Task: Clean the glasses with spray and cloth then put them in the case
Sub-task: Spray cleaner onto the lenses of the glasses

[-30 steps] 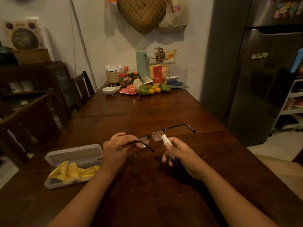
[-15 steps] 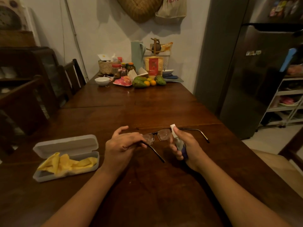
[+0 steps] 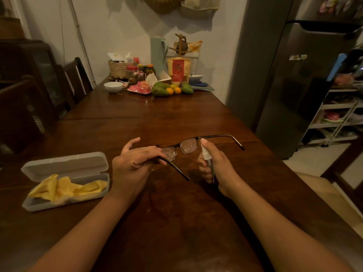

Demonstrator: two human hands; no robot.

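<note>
glasses (image 3: pixel 189 146) sit between the two hands, low over the desk (image 3: pixel 176 222), can't tell if touching it; thin dark frame, both temples unfolded, lenses look hazy; left hand (image 3: pixel 135 163) fingers (image 3: pixel 149 154) pinch the frame at its left lens end, and that temple sticks out past them toward the camera; other temple runs off right beyond the right hand (image 3: pixel 220 167); right fingers curled tight round a small spray bottle (image 3: pixel 207 160), white head, clear body, index finger on top, nozzle just beside the right lens; open pale case (image 3: pixel 64 163) on the desk well left of the left fingers, crumpled yellow cloth (image 3: pixel 66 188) lying in its near half
</note>
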